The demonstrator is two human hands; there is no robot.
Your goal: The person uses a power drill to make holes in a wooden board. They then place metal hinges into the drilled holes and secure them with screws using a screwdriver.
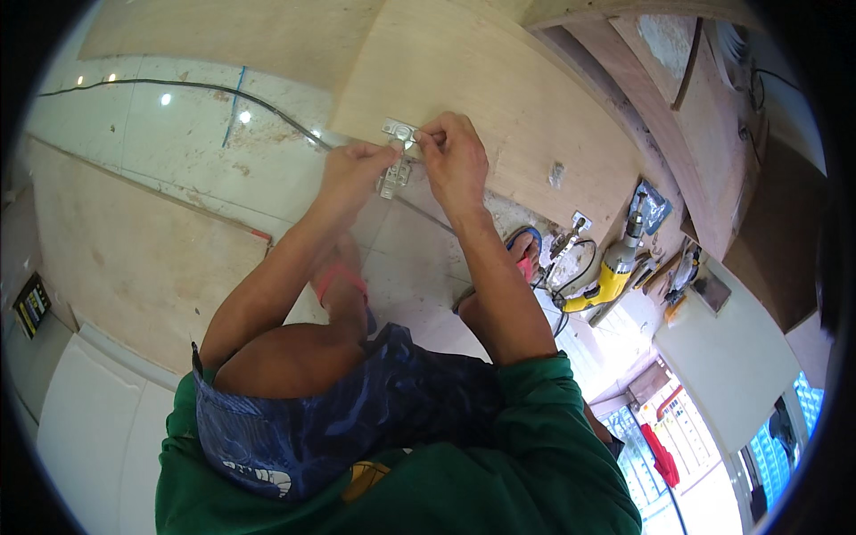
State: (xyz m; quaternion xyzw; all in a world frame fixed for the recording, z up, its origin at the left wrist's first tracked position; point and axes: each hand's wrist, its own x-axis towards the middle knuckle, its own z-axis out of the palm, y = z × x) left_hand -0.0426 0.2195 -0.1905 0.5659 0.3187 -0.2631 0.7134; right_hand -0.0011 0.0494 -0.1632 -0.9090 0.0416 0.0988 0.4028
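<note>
A silvery metal cabinet hinge is held between my two hands, over the near edge of a pale plywood panel. My left hand pinches it from the left, thumb and forefinger closed on its middle. From the right, my right hand grips the hinge's upper part with closed fingertips. Its cup end points up over the panel, while the plate end hangs toward the tiled floor. The fingers cover part of the hinge's arm.
At the right lie a yellow power drill with a black cord, another hinge and a plastic packet. A wide wooden board lies at the left. A dark cable crosses the tiles. My sandalled foot is near the panel.
</note>
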